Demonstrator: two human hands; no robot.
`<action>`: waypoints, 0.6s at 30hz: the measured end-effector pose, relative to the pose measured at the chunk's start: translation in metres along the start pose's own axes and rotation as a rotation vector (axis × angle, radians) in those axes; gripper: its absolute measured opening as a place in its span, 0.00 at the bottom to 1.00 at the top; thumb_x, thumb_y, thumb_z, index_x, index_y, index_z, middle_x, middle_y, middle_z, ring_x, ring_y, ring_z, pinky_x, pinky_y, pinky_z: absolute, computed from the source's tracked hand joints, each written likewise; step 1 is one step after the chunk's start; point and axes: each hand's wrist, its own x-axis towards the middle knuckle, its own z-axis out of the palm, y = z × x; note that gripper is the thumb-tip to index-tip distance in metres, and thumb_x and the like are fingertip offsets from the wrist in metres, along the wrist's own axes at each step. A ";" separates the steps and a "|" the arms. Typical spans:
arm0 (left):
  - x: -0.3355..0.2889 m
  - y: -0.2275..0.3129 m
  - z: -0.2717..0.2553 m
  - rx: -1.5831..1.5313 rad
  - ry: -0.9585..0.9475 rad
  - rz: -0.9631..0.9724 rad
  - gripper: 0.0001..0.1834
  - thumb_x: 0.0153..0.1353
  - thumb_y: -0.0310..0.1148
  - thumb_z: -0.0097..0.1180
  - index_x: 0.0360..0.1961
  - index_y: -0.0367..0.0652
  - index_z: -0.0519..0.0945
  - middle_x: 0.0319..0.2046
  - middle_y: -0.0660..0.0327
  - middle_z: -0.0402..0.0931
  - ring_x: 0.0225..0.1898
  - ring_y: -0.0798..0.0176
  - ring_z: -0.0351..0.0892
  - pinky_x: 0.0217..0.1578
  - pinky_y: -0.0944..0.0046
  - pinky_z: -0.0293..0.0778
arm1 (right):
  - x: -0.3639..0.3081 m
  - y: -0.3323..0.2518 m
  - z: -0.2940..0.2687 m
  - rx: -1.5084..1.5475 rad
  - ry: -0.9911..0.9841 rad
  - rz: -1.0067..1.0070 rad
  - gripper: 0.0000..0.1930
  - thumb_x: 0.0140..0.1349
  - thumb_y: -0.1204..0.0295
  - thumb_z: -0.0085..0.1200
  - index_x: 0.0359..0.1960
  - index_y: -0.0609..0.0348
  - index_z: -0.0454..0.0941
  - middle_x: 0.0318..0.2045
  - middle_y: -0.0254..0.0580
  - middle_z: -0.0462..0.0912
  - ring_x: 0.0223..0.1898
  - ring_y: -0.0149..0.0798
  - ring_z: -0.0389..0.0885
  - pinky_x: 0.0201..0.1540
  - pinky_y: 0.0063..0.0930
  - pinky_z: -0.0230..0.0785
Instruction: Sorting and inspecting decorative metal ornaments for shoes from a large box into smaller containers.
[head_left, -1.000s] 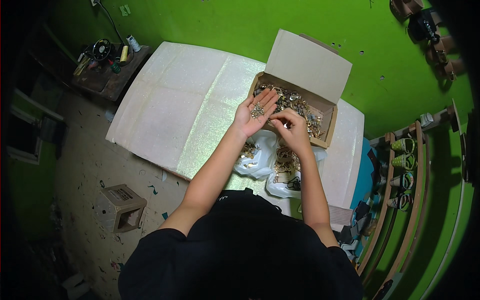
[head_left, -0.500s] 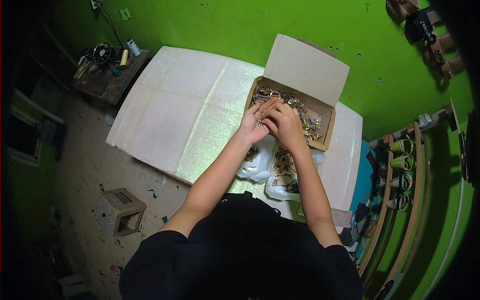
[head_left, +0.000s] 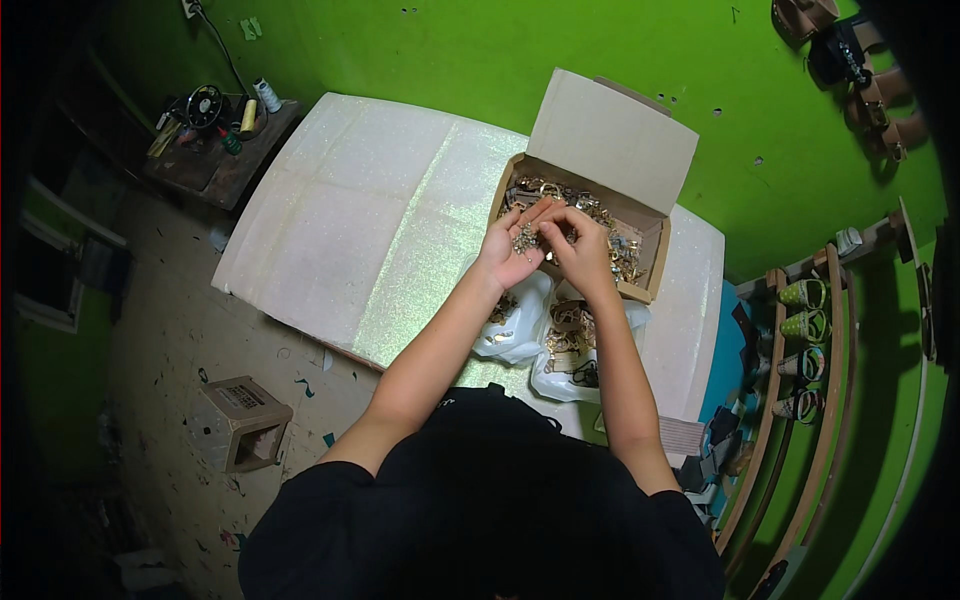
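My left hand (head_left: 506, 258) is turned palm up over the near side of an open cardboard box (head_left: 657, 255). On its cupped palm lies a small heap of silvery metal pieces (head_left: 525, 238), too tiny to tell their kind. My right hand (head_left: 588, 255) is just beside it, thumb and forefinger closed in a pinch at the heap's edge; whatever is between the fingertips is too small to make out. Many gold and silver metal buckles and fittings (head_left: 627, 262) fill the box beneath both hands. Nearer to me, two white plastic bags (head_left: 515, 338) (head_left: 562, 388) hold more gold-coloured fittings.
The box's raised lid (head_left: 612, 130) leans toward the green wall. A pale glittery sheet (head_left: 385, 190) covers the table. At right, sandals (head_left: 805, 325) hang on a wooden rack (head_left: 822, 400). A sewing machine (head_left: 205, 108) stands far left, and a wooden stool (head_left: 240, 420) is on the floor.
My right hand has drawn slightly right, off the left palm, baring the heap of metal pieces. The left hand has stayed nearly in place, its palm now more exposed.
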 end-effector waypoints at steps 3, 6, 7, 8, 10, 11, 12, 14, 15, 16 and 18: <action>0.000 0.001 0.000 -0.080 -0.034 0.009 0.24 0.65 0.39 0.24 0.49 0.35 0.67 0.50 0.52 0.67 0.53 0.58 0.64 0.54 0.61 0.60 | -0.005 0.009 0.002 0.205 0.026 0.215 0.05 0.49 0.75 0.53 0.23 0.64 0.74 0.22 0.38 0.75 0.23 0.29 0.73 0.28 0.23 0.65; -0.002 0.007 -0.001 -0.140 -0.046 0.004 0.24 0.64 0.39 0.24 0.50 0.34 0.66 0.51 0.51 0.66 0.56 0.56 0.62 0.54 0.59 0.61 | -0.013 0.013 0.001 0.496 0.115 0.300 0.05 0.49 0.75 0.54 0.24 0.64 0.75 0.21 0.33 0.75 0.22 0.23 0.69 0.26 0.19 0.63; -0.002 0.010 -0.003 -0.140 -0.045 0.004 0.24 0.64 0.39 0.24 0.50 0.34 0.66 0.51 0.51 0.66 0.56 0.56 0.62 0.54 0.59 0.61 | -0.017 0.018 -0.002 0.449 0.042 0.332 0.05 0.48 0.75 0.55 0.25 0.63 0.75 0.21 0.32 0.75 0.22 0.22 0.68 0.26 0.18 0.63; -0.003 0.013 -0.006 -0.137 -0.052 0.019 0.23 0.64 0.38 0.23 0.51 0.34 0.64 0.53 0.51 0.63 0.58 0.56 0.59 0.55 0.57 0.60 | -0.022 0.020 -0.004 0.400 -0.030 0.363 0.05 0.48 0.75 0.55 0.27 0.63 0.76 0.21 0.30 0.75 0.21 0.22 0.67 0.27 0.17 0.63; -0.004 0.020 -0.013 -0.163 -0.078 0.031 0.23 0.64 0.37 0.22 0.53 0.35 0.62 0.55 0.51 0.60 0.59 0.55 0.55 0.57 0.55 0.57 | -0.028 0.013 -0.005 0.311 -0.160 0.360 0.06 0.47 0.75 0.56 0.28 0.62 0.77 0.20 0.30 0.75 0.22 0.22 0.67 0.27 0.17 0.63; -0.004 0.022 -0.017 -0.163 -0.076 0.034 0.23 0.64 0.37 0.22 0.53 0.35 0.62 0.55 0.51 0.60 0.59 0.55 0.55 0.57 0.55 0.57 | -0.030 0.008 -0.006 0.219 -0.287 0.355 0.07 0.47 0.75 0.56 0.30 0.61 0.77 0.20 0.29 0.75 0.22 0.22 0.67 0.27 0.17 0.63; -0.005 0.023 -0.018 -0.172 -0.084 0.032 0.23 0.64 0.37 0.22 0.54 0.35 0.62 0.56 0.51 0.60 0.60 0.55 0.55 0.57 0.55 0.57 | -0.032 0.002 -0.009 0.168 -0.335 0.361 0.08 0.47 0.75 0.55 0.31 0.60 0.77 0.21 0.31 0.74 0.23 0.23 0.68 0.27 0.18 0.63; -0.007 0.022 -0.019 -0.181 -0.091 0.031 0.23 0.64 0.37 0.22 0.54 0.35 0.61 0.56 0.51 0.59 0.60 0.55 0.55 0.57 0.55 0.57 | -0.032 0.004 -0.005 0.139 -0.257 0.291 0.08 0.48 0.75 0.55 0.31 0.61 0.77 0.22 0.33 0.74 0.23 0.25 0.69 0.28 0.19 0.63; -0.007 0.021 -0.019 -0.160 -0.097 0.032 0.24 0.64 0.37 0.22 0.54 0.35 0.61 0.56 0.51 0.59 0.60 0.55 0.54 0.57 0.55 0.56 | -0.030 0.003 -0.004 0.108 -0.178 0.220 0.07 0.48 0.75 0.54 0.31 0.61 0.77 0.23 0.35 0.74 0.24 0.27 0.70 0.28 0.19 0.64; -0.007 0.020 -0.020 -0.140 -0.102 0.034 0.24 0.64 0.37 0.22 0.55 0.35 0.60 0.56 0.51 0.58 0.60 0.55 0.54 0.57 0.55 0.56 | -0.028 0.001 -0.003 0.109 -0.177 0.219 0.07 0.48 0.75 0.54 0.31 0.61 0.77 0.23 0.35 0.74 0.24 0.27 0.70 0.28 0.19 0.64; -0.006 0.016 -0.021 -0.121 -0.104 0.024 0.24 0.64 0.38 0.22 0.55 0.35 0.59 0.57 0.51 0.57 0.60 0.55 0.54 0.57 0.55 0.56 | -0.021 -0.004 -0.003 -0.036 -0.099 0.134 0.07 0.48 0.76 0.53 0.30 0.61 0.77 0.27 0.40 0.74 0.26 0.34 0.73 0.30 0.23 0.65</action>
